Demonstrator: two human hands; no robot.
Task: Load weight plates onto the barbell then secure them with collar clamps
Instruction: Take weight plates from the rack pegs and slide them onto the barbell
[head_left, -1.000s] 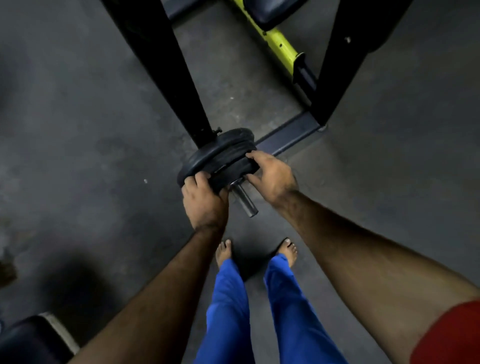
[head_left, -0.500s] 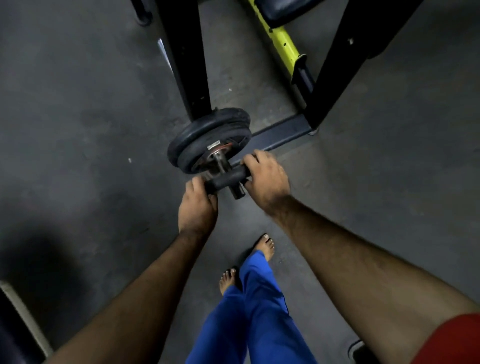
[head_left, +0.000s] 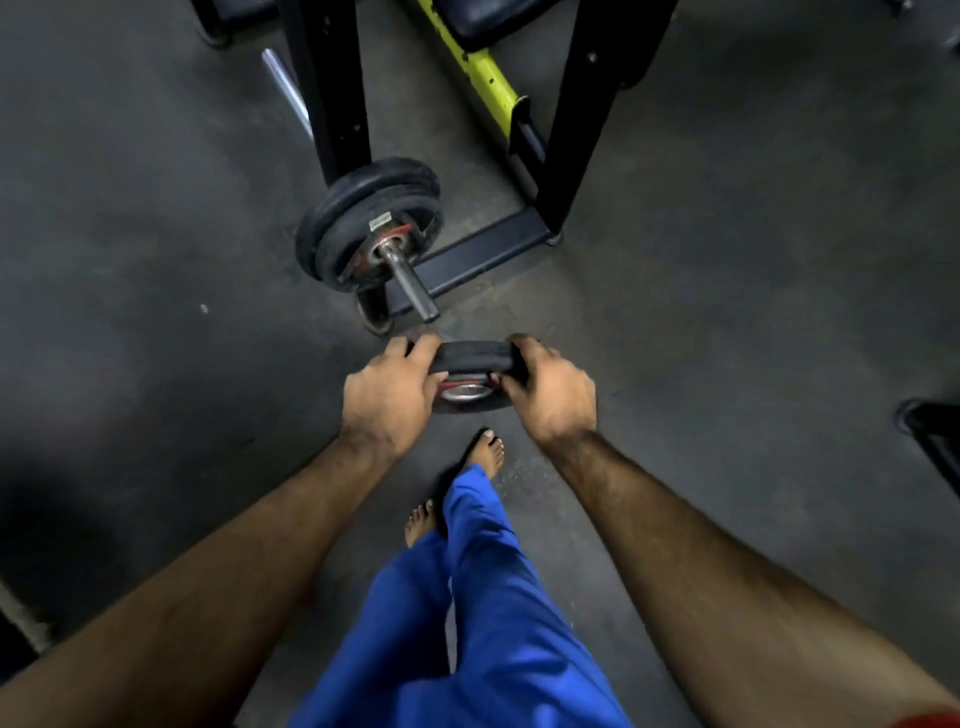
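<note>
Your left hand and right hand grip a small black plate by its rim, just short of the bar end. Dark grey floor lies below. Two black plates sit on the bar beside the rack post.
</note>
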